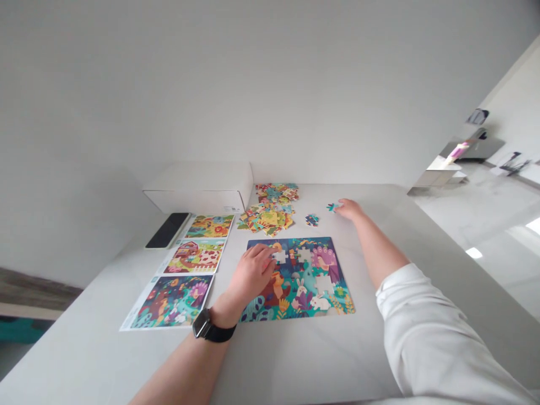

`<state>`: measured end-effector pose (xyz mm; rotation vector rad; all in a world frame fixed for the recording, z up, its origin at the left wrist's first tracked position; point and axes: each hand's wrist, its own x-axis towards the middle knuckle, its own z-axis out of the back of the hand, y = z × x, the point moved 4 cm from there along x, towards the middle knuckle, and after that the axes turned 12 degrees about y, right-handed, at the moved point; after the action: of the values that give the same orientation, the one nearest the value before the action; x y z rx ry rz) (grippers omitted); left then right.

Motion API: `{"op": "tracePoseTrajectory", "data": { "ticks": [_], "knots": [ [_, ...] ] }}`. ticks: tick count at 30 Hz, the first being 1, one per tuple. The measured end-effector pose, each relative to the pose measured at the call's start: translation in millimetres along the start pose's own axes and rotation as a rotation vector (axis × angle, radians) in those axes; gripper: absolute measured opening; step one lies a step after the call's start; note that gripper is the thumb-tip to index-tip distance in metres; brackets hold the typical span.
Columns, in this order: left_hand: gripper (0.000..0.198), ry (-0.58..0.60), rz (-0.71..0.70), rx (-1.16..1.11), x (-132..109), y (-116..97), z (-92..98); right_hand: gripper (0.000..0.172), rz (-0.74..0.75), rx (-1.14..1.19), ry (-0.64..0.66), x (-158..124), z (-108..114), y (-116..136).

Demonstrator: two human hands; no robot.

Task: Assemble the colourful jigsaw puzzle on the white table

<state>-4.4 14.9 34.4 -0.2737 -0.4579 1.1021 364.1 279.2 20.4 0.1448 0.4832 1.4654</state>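
A puzzle [291, 304] of animals in a dark forest lies on the table, with three gaps where the white surface shows. My left hand [254, 271], a black watch on its wrist, rests over the puzzle's upper left part, fingers bent; what is under its fingertips is hidden. Out to the right, behind the puzzle, my right hand [351, 209] has its fingertips closed on a teal and white puzzle piece [332, 207] at the table surface. A dark blue piece [312, 220] lies to the left of that hand.
Two piles of loose pieces, a yellow one [270, 218] and a mixed one [277, 193], lie behind the puzzle. A white box [198, 185] stands back left. A phone [167, 230] and a sheet with three pictures [179, 289] lie at left. A wall rises behind.
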Motion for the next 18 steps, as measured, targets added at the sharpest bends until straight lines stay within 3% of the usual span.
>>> {"op": "tracePoseTrajectory", "data": {
  "ticks": [5,9,13,18],
  "knots": [
    [0.028,0.009,0.012,-0.010,-1.4,1.6,2.0,0.040,-0.023,-0.029,0.056,14.1,-2.7,-0.3],
    [0.027,0.013,0.012,-0.025,-0.5,0.2,0.6,0.038,-0.019,-0.037,0.043,4.9,-7.2,-3.8],
    [0.028,0.032,-0.013,-0.049,1.5,-4.2,-1.3,0.048,-0.002,-0.038,0.017,-7.7,-8.5,-3.1],
    [0.027,0.028,-0.028,-0.054,1.0,-9.3,-0.1,0.037,-0.003,-0.039,0.080,-16.3,-4.3,-2.7]
  ]
}}
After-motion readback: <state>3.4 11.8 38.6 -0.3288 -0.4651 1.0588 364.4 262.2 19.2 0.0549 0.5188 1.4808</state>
